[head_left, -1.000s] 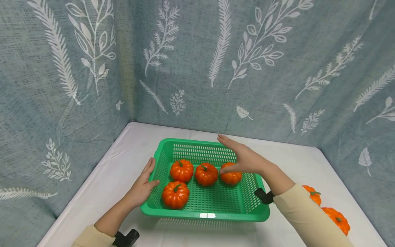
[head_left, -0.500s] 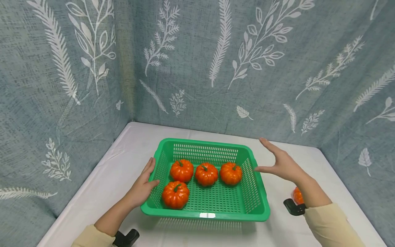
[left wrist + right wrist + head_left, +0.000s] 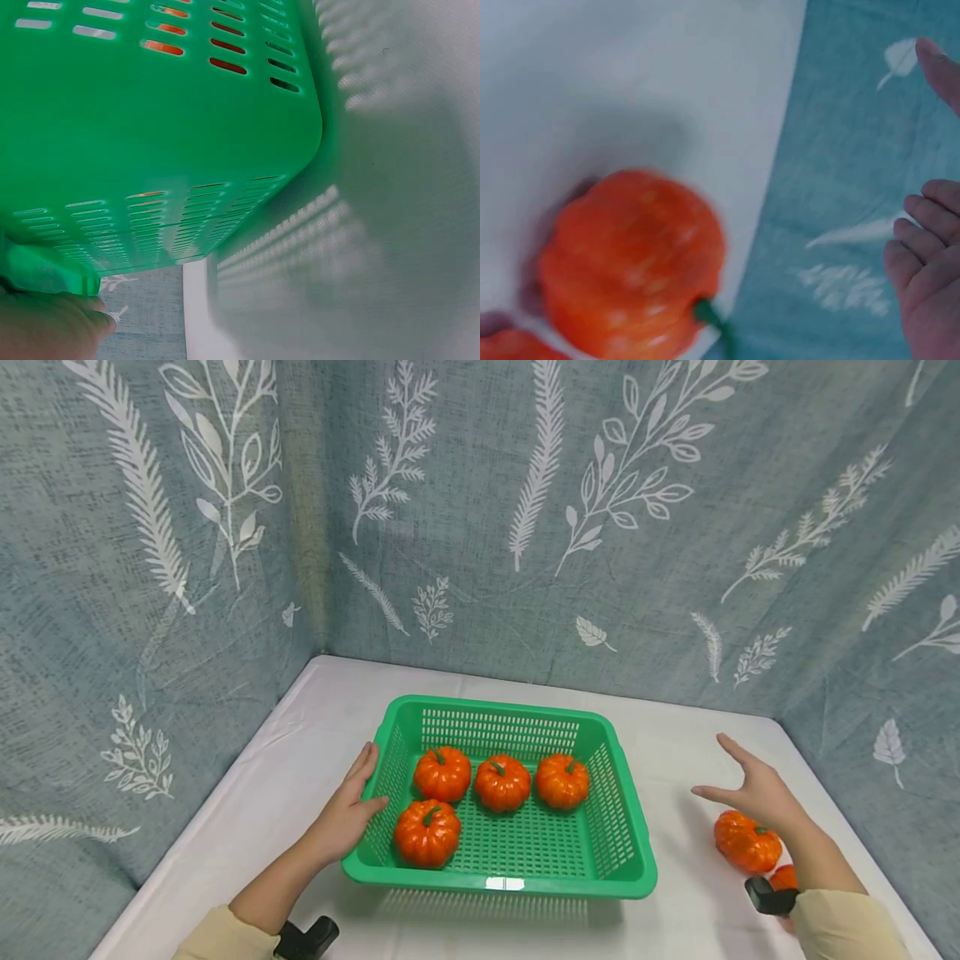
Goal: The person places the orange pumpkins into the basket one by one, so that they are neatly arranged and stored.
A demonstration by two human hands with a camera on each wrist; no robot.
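Note:
A green plastic basket (image 3: 517, 883) stands on the white table, with several orange pumpkins (image 3: 502, 783) inside. My left hand (image 3: 339, 817) holds the basket's left rim, thumb over the edge and fingers along the outside; in the left wrist view, part of that hand (image 3: 52, 322) shows by the rim. To the right of the basket, my right hand (image 3: 765, 793) is above the table with thumb and fingers spread, holding nothing. Closest to it is a loose pumpkin (image 3: 746, 842), seen larger as a pumpkin (image 3: 634, 262) with a green stem in the right wrist view.
Another pumpkin (image 3: 784, 878) lies behind the right wrist, mostly hidden by the arm and its black wrist camera (image 3: 771, 895). Blue-grey leaf-patterned curtains (image 3: 480, 527) rise along the back and sides of the white table (image 3: 667, 718).
My right hand has moved from over the basket's right-hand pumpkin out to the right, above the loose pumpkins, fingers spread throughout. The left hand and basket have stayed put.

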